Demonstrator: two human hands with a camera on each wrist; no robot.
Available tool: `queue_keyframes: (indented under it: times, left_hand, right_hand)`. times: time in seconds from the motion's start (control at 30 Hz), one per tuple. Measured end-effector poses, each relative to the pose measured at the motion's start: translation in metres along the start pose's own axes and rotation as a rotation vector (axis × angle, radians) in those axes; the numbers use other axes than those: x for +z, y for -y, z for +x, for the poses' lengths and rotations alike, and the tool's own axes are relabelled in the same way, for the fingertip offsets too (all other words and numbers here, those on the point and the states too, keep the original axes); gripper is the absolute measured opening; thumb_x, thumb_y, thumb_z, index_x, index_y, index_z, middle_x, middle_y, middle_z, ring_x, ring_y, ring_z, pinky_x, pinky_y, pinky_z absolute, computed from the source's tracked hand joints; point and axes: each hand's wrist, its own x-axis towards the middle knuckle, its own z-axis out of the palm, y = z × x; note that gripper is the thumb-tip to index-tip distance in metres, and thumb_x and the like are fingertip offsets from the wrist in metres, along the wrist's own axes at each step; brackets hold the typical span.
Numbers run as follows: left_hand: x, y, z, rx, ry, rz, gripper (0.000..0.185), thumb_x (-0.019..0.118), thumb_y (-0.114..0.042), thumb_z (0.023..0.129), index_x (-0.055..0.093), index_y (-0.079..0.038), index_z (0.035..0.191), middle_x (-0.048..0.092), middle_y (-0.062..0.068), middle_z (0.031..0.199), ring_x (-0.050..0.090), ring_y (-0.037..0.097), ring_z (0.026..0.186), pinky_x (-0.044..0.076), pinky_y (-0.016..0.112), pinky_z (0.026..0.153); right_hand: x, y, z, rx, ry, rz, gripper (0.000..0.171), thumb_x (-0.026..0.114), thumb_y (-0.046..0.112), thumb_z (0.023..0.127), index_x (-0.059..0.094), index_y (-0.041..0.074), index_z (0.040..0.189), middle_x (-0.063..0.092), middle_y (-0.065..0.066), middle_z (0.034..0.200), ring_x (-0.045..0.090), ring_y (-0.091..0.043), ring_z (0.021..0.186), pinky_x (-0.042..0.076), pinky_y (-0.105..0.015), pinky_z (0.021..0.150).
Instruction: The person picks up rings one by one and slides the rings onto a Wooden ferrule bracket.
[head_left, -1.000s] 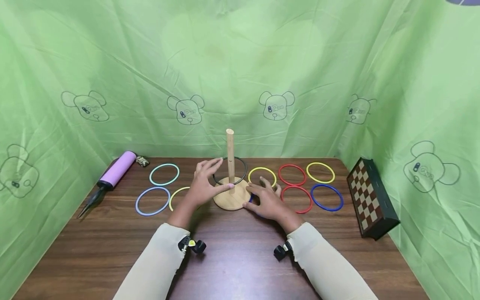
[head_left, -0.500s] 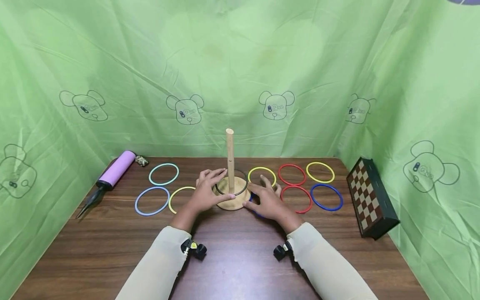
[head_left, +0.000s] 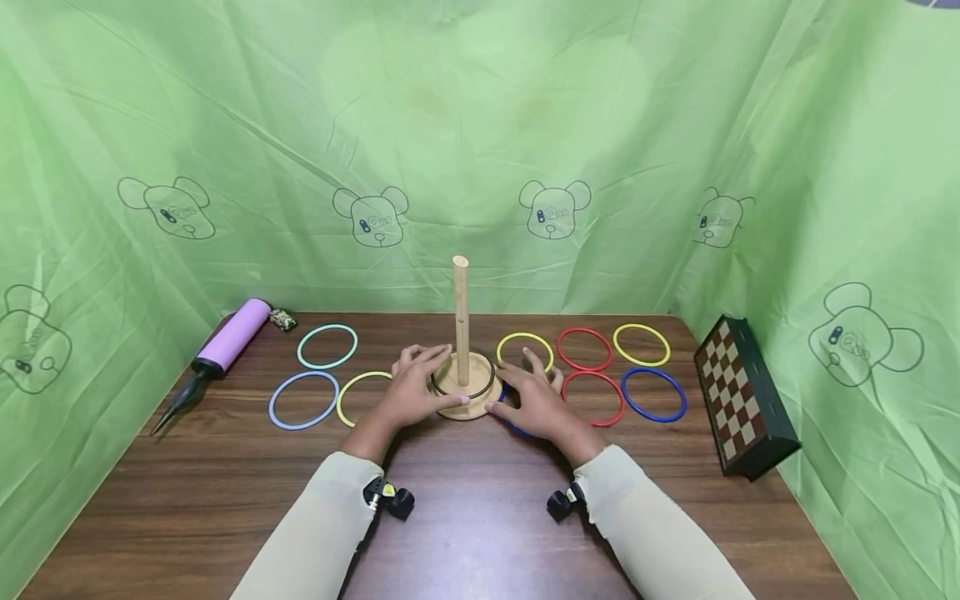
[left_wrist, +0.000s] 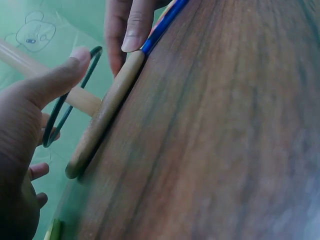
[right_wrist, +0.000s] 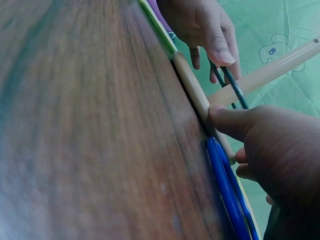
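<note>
A wooden peg (head_left: pixel 461 308) stands on a round wooden base (head_left: pixel 465 408) mid-table. A black ring (head_left: pixel 491 379) encircles the peg, low over the base and tilted in the left wrist view. My left hand (head_left: pixel 408 392) holds this ring between thumb (left_wrist: pixel 70 65) and fingers. My right hand (head_left: pixel 528 404) lies flat beside the base, its thumb (right_wrist: pixel 225 117) touching the base's edge (right_wrist: pixel 192 90). Under that hand lies a blue ring (right_wrist: pixel 225 190), against the base.
Coloured rings lie on the brown table: teal (head_left: pixel 327 347), lavender (head_left: pixel 303 401) and yellow (head_left: pixel 360 392) to the left, several red, yellow and blue ones to the right. A purple pump (head_left: pixel 225 342) lies far left; a folded chessboard (head_left: pixel 742 396) stands right. Green cloth walls surround the table.
My left hand has brought the black ring down the peg from mid-height to just over the base. The right hand has stayed beside the base.
</note>
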Motion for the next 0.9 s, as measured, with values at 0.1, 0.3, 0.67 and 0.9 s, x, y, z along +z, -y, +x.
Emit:
queue_keyframes:
  times: [0.1,0.3,0.67,0.9]
  left_hand:
    - [0.001,0.001,0.0,-0.001,0.006,0.009,0.102,0.096,-0.052,0.08,0.053,-0.01,0.162,0.052,0.014,0.168,0.035,0.043,0.153,0.026,0.069,0.122]
    - [0.003,0.004,-0.001,0.006,0.007,0.003,0.104,0.095,-0.055,0.078,0.053,-0.008,0.162,0.052,0.016,0.167,0.035,0.045,0.151,0.026,0.071,0.119]
    - [0.006,0.006,-0.002,0.004,0.036,0.038,0.103,0.093,-0.058,0.082,0.051,-0.011,0.164,0.05,0.01,0.171,0.035,0.041,0.152,0.026,0.068,0.121]
    - [0.008,0.01,-0.002,0.026,0.029,0.038,0.104,0.092,-0.059,0.082,0.051,-0.008,0.163,0.049,0.012,0.171,0.035,0.043,0.152,0.024,0.07,0.12]
  right_hand:
    - [-0.001,0.001,0.0,-0.001,0.0,-0.006,0.067,0.078,0.057,0.097,0.065,0.021,0.153,0.054,-0.001,0.169,0.017,-0.043,0.17,0.012,-0.086,0.121]
    - [-0.001,0.001,0.0,0.01,0.003,-0.027,0.067,0.077,0.059,0.097,0.067,0.021,0.152,0.048,-0.006,0.173,0.015,-0.045,0.17,0.015,-0.086,0.121]
    - [0.0,0.0,0.001,0.02,-0.002,-0.04,0.068,0.076,0.061,0.097,0.066,0.023,0.153,0.04,-0.009,0.177,0.013,-0.048,0.17,0.016,-0.086,0.121]
    - [0.0,0.0,0.001,0.018,-0.003,-0.038,0.068,0.076,0.06,0.097,0.066,0.022,0.153,0.041,-0.007,0.176,0.012,-0.047,0.17,0.015,-0.086,0.121]
